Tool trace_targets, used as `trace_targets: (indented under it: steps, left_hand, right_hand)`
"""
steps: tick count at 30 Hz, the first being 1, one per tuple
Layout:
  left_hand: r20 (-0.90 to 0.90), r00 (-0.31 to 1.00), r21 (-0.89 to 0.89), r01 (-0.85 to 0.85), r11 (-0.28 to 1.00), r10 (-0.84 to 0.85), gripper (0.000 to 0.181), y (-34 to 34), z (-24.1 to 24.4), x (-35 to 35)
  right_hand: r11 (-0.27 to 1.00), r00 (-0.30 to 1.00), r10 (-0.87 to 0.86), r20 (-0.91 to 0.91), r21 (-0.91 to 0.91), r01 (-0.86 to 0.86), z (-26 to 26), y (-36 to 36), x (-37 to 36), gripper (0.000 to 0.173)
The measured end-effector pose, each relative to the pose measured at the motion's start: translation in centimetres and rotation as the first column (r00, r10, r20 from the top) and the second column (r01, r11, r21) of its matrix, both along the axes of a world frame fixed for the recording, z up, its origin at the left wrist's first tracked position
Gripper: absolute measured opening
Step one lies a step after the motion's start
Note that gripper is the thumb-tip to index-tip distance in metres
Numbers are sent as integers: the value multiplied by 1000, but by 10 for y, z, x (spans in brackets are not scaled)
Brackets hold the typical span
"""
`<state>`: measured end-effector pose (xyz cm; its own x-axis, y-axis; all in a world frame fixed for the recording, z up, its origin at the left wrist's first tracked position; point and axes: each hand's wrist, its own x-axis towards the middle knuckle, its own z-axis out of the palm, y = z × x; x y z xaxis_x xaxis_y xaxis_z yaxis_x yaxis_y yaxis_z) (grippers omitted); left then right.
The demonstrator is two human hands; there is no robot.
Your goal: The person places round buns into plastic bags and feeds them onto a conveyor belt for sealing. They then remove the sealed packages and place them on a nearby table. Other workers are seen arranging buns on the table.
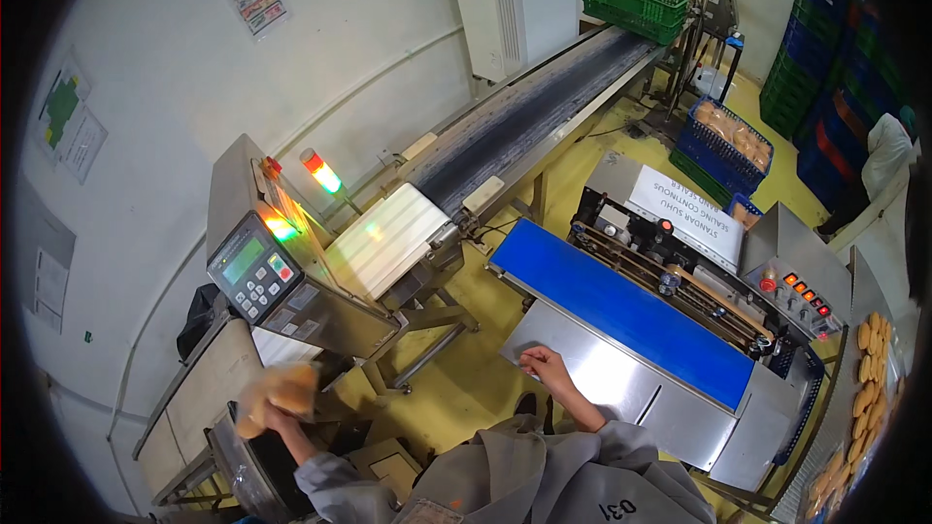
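My left hand (275, 419) grips a clear bag of bread rolls (285, 389), blurred. It is held above the near end of a pale conveyor belt (218, 371), just short of the box-like inspection machine (237, 175) with a keypad and a green screen. My right hand (547, 368) is over the left edge of a steel worktop (582, 346). Its fingers are curled together, with nothing visible in them. Beyond that worktop runs the blue belt (619, 306) of a continuous band sealer (677, 262), whose control box has lit orange switches.
A dark conveyor (539, 116) climbs away to a green crate (633, 7). A blue crate of bagged bread (732, 135) stands on the floor. At right, rows of bread (866, 386) lie on another conveyor. A person's white sleeve (885, 156) shows beside stacked crates (808, 51).
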<state>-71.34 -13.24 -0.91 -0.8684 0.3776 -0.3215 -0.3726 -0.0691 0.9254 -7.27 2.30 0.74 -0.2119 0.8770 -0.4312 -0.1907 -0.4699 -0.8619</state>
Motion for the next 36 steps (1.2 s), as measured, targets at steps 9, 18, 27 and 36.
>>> trace_targets:
  steps: [9,18,27,36]
  left_hand:
    - [197,951,-37,250,968,-238,30,77,-39,97]
    - [350,-333,16,937,-349,-876,38,153,76,486]
    - [32,-880,-185,462,-868,-475,32,161,124,747]
    - [40,-931,42,365,-930,-363,32,-32,79,968]
  right_hand:
    - [999,996,45,72,3,-45,-12,-9,16,19]
    - [979,978,-205,-46,-24,204,-12,-35,74,20]
    - [655,650,-754,-93,-34,755,6,-159,250,15]
    - [379,379,-923,-62,12,925,26,-311,445,13]
